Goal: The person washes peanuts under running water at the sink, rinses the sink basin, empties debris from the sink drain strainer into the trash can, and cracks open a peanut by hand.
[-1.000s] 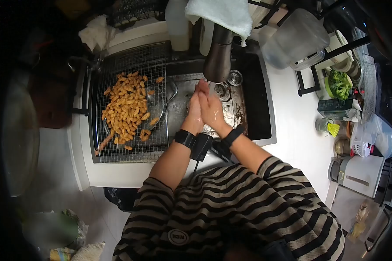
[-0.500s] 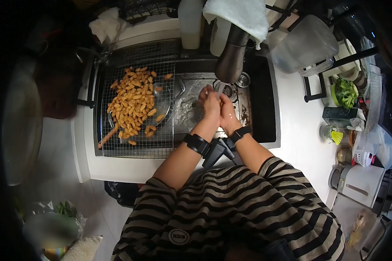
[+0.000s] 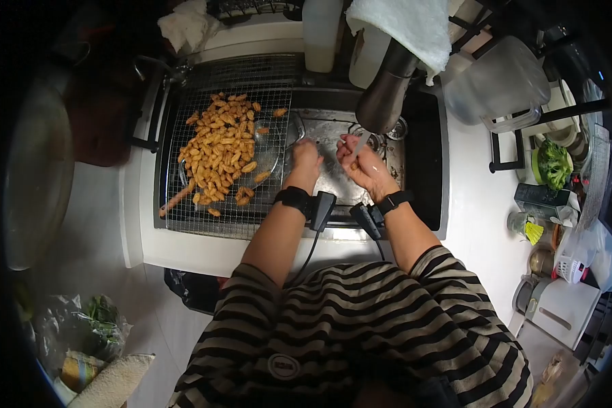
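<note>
Over the dark sink (image 3: 425,183), my two hands are apart. My left hand (image 3: 306,162) is near the right edge of the wire rack (image 3: 268,211), its fingers curled; what they hold, if anything, is hidden. My right hand (image 3: 367,164) is palm up under the dark faucet (image 3: 384,102), fingers loosely bent and apart, with a stream of water falling on it. On the rack, left of my hands, lies a heap of brown, peanut-like pieces (image 3: 221,146). A brown stick-like piece (image 3: 177,197) lies at the heap's lower left.
A white cloth (image 3: 404,30) hangs over the faucet. Two bottles (image 3: 321,41) stand behind the sink. At right are a clear container (image 3: 510,85), broccoli (image 3: 554,163) and a white appliance (image 3: 564,313). A bag with greens (image 3: 102,326) lies lower left.
My hands were pressed together under the water and have parted. My left hand has moved left, toward the rack, and my right hand has turned palm up. The whole view has shifted slightly.
</note>
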The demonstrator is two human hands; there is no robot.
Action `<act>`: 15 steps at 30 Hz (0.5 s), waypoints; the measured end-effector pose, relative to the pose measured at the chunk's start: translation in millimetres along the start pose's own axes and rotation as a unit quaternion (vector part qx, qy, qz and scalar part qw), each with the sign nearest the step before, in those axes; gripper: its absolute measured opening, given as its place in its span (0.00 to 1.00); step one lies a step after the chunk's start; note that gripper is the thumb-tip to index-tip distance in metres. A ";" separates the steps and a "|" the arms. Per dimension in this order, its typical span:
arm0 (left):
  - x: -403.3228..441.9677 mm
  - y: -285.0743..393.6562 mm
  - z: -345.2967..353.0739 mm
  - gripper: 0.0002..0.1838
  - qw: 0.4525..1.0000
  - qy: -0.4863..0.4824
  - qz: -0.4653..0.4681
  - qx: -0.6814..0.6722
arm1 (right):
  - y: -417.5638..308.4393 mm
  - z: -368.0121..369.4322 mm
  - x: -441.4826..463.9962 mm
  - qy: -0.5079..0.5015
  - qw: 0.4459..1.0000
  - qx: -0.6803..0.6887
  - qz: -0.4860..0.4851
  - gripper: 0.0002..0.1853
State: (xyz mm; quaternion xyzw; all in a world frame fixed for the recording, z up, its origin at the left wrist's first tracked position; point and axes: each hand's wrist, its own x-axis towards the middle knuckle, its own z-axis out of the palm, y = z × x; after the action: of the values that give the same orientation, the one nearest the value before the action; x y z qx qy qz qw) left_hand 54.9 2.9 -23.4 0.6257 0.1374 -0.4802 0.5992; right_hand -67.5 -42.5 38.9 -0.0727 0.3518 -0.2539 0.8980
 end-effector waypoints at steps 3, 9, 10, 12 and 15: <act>58.9 -34.9 -10.4 0.18 0.967 0.021 -0.069 0.244 | 2.4 -17.5 7.1 -0.091 0.994 -0.041 0.046 0.09; 66.6 -48.4 -15.9 0.28 0.786 0.051 0.052 0.613 | -5.8 -21.9 9.6 0.039 0.972 -0.222 0.073 0.15; 58.3 -40.0 -13.3 0.28 0.780 0.015 0.038 0.625 | -7.7 -31.8 10.8 0.064 0.966 -0.242 0.072 0.16; 44.0 -27.6 -8.3 0.26 0.756 -0.017 0.078 0.650 | -15.7 -35.8 3.1 0.089 0.965 -0.229 0.097 0.23; 52.6 -33.1 -6.6 0.23 0.741 -0.038 0.130 0.658 | -27.8 -35.3 -22.1 0.123 0.954 -0.257 0.089 0.26</act>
State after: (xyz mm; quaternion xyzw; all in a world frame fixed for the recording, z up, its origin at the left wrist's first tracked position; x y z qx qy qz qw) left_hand 59.4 -4.5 -85.2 0.8575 -0.3177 -0.3920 0.1001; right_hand -116.1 -53.5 34.4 -0.2381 0.5181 -0.0809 0.8175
